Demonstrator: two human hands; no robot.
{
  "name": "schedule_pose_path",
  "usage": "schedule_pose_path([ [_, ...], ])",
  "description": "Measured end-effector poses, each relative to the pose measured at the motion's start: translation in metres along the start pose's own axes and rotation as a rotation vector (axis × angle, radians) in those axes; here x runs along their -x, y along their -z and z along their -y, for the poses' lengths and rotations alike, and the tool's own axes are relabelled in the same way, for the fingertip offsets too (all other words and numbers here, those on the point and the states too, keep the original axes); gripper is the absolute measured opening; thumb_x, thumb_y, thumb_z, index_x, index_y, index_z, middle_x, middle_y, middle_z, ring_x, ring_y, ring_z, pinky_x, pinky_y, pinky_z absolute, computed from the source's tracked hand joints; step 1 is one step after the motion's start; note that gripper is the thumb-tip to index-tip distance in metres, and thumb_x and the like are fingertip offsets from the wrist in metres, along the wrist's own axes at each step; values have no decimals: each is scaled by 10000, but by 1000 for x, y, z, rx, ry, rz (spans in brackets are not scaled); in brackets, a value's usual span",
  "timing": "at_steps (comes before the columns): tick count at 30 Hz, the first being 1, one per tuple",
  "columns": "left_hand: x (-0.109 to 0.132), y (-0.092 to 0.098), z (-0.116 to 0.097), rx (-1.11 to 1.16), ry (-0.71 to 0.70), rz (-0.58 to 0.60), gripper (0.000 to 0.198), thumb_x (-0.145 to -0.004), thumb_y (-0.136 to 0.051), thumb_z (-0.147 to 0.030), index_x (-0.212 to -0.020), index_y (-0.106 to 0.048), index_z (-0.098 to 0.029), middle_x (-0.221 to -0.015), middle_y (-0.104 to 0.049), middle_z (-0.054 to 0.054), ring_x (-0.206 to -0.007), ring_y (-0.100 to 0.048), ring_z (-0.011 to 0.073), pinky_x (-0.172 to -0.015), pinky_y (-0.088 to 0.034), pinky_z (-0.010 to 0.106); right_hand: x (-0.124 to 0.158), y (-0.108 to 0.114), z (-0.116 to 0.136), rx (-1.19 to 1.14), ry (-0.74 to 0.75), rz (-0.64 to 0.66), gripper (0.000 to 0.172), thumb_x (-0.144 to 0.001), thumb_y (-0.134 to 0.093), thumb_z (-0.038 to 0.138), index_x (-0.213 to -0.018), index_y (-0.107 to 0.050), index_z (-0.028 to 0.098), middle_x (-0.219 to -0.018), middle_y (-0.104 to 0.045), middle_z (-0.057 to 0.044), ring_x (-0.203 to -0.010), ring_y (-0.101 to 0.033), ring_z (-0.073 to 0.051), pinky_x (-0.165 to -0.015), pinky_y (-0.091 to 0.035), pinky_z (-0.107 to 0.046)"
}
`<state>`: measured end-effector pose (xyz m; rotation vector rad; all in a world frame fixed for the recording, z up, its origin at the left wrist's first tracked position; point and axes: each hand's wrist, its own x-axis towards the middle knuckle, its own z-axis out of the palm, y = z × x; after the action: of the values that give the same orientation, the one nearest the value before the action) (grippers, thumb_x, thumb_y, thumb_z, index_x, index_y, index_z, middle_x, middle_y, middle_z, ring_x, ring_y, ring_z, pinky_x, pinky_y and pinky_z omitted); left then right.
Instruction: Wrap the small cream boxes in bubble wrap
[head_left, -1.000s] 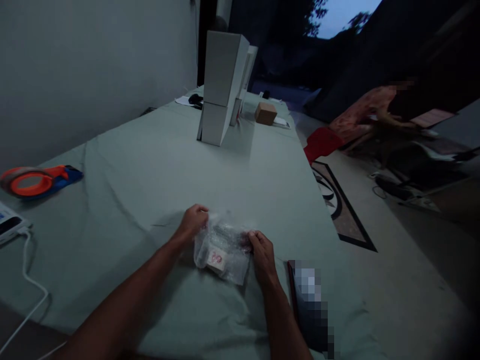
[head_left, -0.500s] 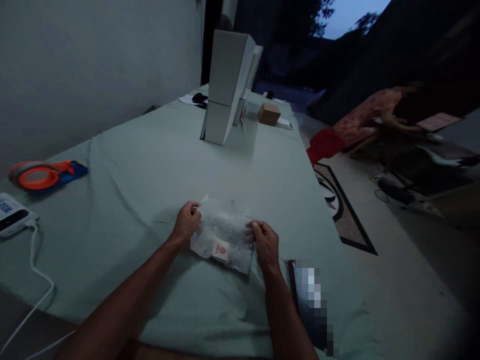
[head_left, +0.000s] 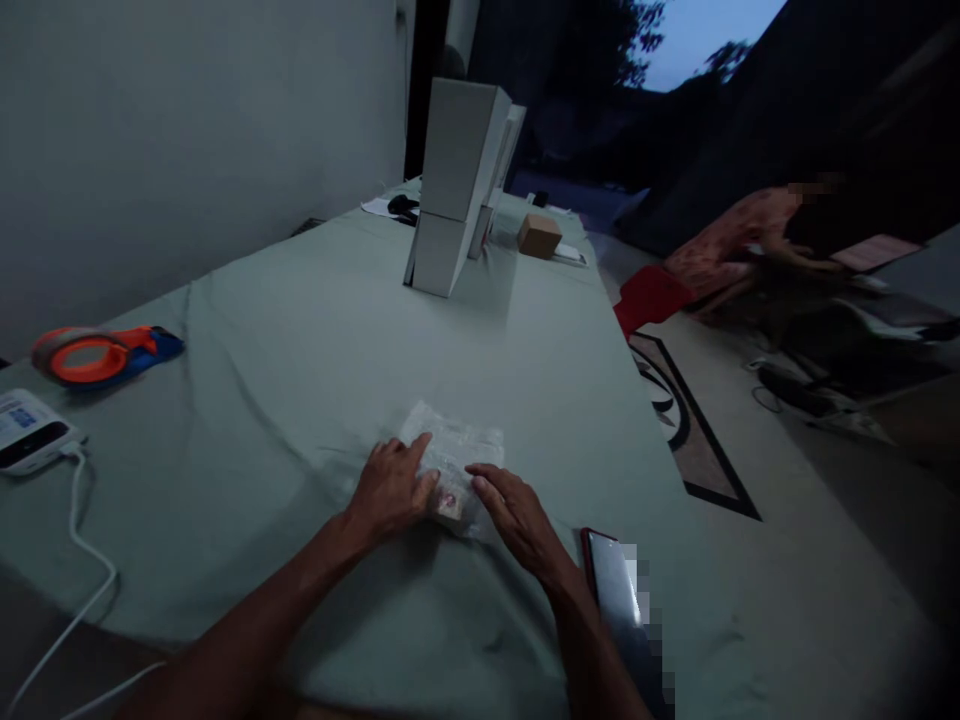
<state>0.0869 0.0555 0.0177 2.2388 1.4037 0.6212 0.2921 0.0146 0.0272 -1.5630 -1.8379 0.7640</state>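
Observation:
A clear bubble-wrap pouch [head_left: 459,448] with a small pale item and a red mark inside lies flat on the pale green cloth of the table [head_left: 300,340]. My left hand [head_left: 393,487] rests on the pouch's near left part, fingers stretched out and pressed flat. My right hand [head_left: 514,515] lies on its near right edge, fingers also extended and flat. The far half of the pouch shows beyond my fingers.
A dark phone [head_left: 619,600] lies right of my right wrist. At the left are an orange and blue tape dispenser [head_left: 94,352] and a small white device [head_left: 30,432] with a white cable [head_left: 82,590]. White boxes [head_left: 457,190] and a brown box [head_left: 538,236] stand at the far end. A person [head_left: 757,235] is at the right.
My hands held the pouch up by its two sides; now it has been lowered flat onto the cloth and both hands press on it with flat fingers.

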Motion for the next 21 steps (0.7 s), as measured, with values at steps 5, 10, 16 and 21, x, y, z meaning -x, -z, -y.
schedule_pose_path([
  [5,45,17,7,168,-269,123,427,-949,-376,-298,-1343,-482,-170,-880,-654,67,-858,-566,214,-849,-430,365,31,12,12,-112,-2,251,336,-957,-429,411,-1063,-703,248,-900,-721,-32,-854,-655,-210,-796,-476,-306],
  [10,78,4,28,11,-203,277,284,-918,-413,-225,-1069,-648,-178,-810,-652,72,-778,-589,204,-733,-454,324,53,-4,2,-64,-67,350,230,-932,-474,302,-928,-689,221,-868,-698,-18,-788,-627,-184,-711,-452,-267],
  [16,66,-6,14,-33,-166,146,356,-831,-536,-175,-1184,-548,-222,-1068,-617,79,-995,-585,232,-870,-494,364,50,-8,2,13,-128,202,183,-894,-513,302,-896,-665,199,-789,-679,-13,-696,-614,-165,-640,-457,-266],
  [21,56,-22,4,-3,-114,185,883,-707,-661,-201,-1453,-191,-248,-1477,-378,128,-1354,-372,302,-1105,-351,466,31,-16,2,57,23,-49,300,-838,-555,286,-1122,-609,205,-1166,-643,-108,-984,-635,-226,-733,-544,-328],
])
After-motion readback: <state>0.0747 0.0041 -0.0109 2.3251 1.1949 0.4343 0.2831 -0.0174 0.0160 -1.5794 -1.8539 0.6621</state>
